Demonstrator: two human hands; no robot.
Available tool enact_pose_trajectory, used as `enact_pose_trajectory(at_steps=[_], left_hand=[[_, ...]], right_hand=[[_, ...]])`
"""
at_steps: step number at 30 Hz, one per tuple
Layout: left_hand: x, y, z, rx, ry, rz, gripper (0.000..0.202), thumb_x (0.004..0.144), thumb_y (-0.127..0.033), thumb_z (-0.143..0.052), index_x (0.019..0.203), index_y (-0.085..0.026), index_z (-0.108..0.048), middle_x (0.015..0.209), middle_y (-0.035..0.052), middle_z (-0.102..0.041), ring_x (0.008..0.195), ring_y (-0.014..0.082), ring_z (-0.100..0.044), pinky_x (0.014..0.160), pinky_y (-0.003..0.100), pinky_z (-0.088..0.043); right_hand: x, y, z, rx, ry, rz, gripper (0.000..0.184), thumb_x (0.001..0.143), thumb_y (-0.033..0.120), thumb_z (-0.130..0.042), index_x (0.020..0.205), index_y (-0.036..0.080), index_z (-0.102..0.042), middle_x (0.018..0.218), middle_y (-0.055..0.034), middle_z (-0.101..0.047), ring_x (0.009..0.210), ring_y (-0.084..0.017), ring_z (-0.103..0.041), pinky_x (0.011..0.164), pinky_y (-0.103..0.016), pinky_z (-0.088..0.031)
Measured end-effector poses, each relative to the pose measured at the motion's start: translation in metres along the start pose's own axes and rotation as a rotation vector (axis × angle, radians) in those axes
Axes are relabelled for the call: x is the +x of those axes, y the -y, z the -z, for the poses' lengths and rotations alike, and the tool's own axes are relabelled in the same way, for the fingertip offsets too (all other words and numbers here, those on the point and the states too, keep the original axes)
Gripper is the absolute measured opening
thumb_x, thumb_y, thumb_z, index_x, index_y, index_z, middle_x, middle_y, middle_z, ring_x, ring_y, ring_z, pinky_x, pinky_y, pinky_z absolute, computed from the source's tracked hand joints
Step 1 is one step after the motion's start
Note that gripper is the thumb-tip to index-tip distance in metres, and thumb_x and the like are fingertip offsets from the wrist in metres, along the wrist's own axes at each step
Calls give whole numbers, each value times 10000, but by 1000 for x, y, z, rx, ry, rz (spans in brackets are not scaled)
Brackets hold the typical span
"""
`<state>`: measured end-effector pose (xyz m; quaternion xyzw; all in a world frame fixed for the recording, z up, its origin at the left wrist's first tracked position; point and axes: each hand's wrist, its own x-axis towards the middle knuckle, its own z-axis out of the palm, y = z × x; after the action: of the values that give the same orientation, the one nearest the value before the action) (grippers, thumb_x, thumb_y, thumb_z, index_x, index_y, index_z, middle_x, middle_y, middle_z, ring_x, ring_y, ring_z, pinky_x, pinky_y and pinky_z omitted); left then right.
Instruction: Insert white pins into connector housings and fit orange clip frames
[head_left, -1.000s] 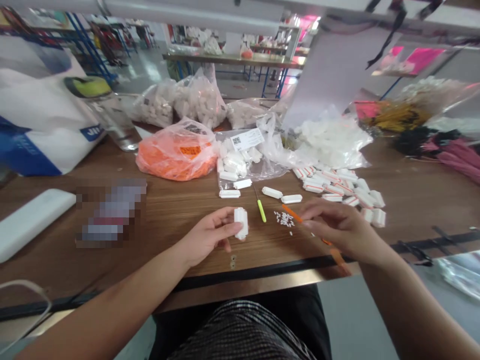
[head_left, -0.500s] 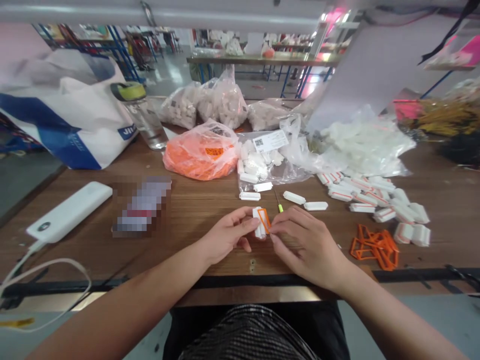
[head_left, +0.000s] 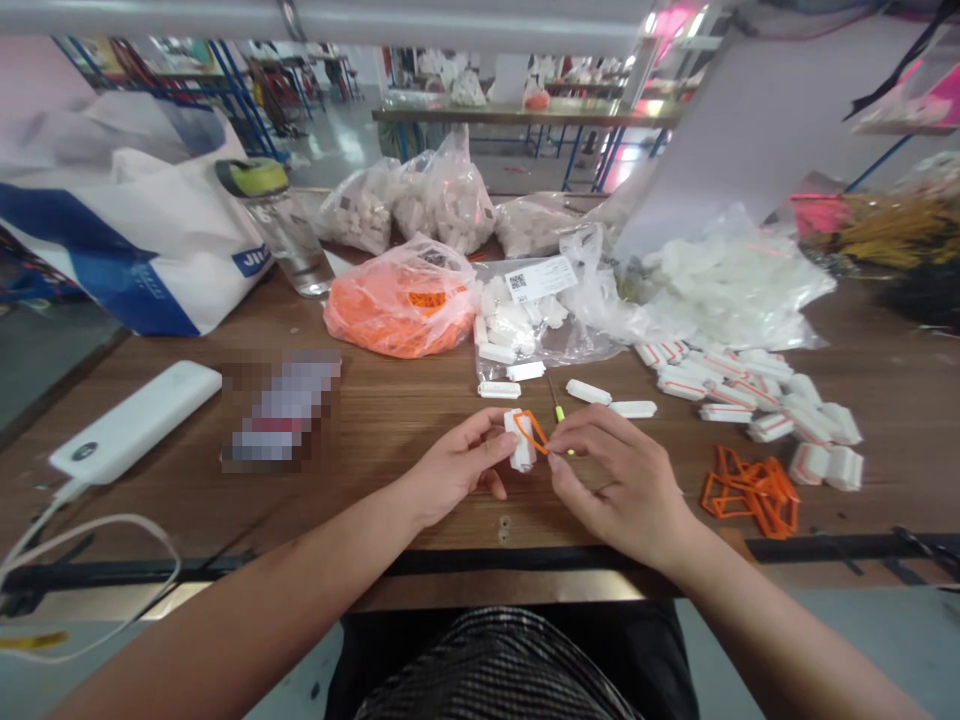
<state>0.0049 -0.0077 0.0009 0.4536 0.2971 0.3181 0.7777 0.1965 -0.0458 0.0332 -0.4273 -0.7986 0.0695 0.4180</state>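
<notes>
My left hand (head_left: 469, 455) is closed around a small white plastic housing (head_left: 519, 442), held upright just over the table. Between thumb and fingertips, my right hand (head_left: 619, 478) pinches a thin orange rectangular gasket (head_left: 538, 436). The gasket stands tilted, its far end at the top of the housing and its near end off to the right. Behind my right fingers lies a thin tool with a yellow-green handle (head_left: 559, 412). More white housings (head_left: 588, 392) lie just beyond my hands.
Loose orange gaskets (head_left: 750, 492) lie right, below a pile of housings with orange lines (head_left: 739, 385). Farther back are a bag of orange parts (head_left: 401, 305), a bag of white housings (head_left: 517, 320) and a bottle (head_left: 281, 235). A power bank (head_left: 135, 420) sits left.
My right hand has drawn slightly right, and the orange gasket has swung away from the white housing at its near end. My left hand keeps its hold with little movement.
</notes>
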Motion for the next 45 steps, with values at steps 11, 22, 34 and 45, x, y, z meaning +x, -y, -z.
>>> enact_pose_trajectory(at_steps=[11, 22, 34, 45], left_hand=[[1, 1, 1, -12, -2, -7, 356, 830, -385, -698, 1121, -205, -601, 1026, 48, -579, 884, 158, -563, 526, 180, -474], [1, 3, 0, 36, 17, -14, 368, 838, -395, -682, 1139, -209, -581, 989, 42, -560, 860, 155, -555, 526, 180, -477], [0, 3, -3, 167, 19, -40, 373, 848, -393, -661, 1144, -194, -555, 943, 44, -610, 771, 140, -563, 523, 199, -483], [1, 6, -3, 243, 8, -98, 342, 869, -399, -629, 1133, -199, -544, 967, 57, -613, 856, 178, -584, 541, 213, -494]], right_hand=[[-2, -3, -3, 40, 54, -25, 93, 831, 124, -553, 822, 189, -619, 817, -45, -628, 735, -154, -606, 649, -305, -520], [1, -2, -1, 116, 123, -34, 150, 875, 164, -533, 784, 193, -649, 805, -43, -631, 716, -144, -596, 653, -299, -509], [-2, -4, -9, 218, 51, -360, 127, 825, 245, -638, 714, 196, -674, 634, 13, -648, 547, -100, -560, 504, -233, -432], [-4, 0, -14, 173, -42, -349, 142, 830, 233, -628, 697, 187, -652, 616, 17, -624, 505, -85, -527, 470, -221, -411]])
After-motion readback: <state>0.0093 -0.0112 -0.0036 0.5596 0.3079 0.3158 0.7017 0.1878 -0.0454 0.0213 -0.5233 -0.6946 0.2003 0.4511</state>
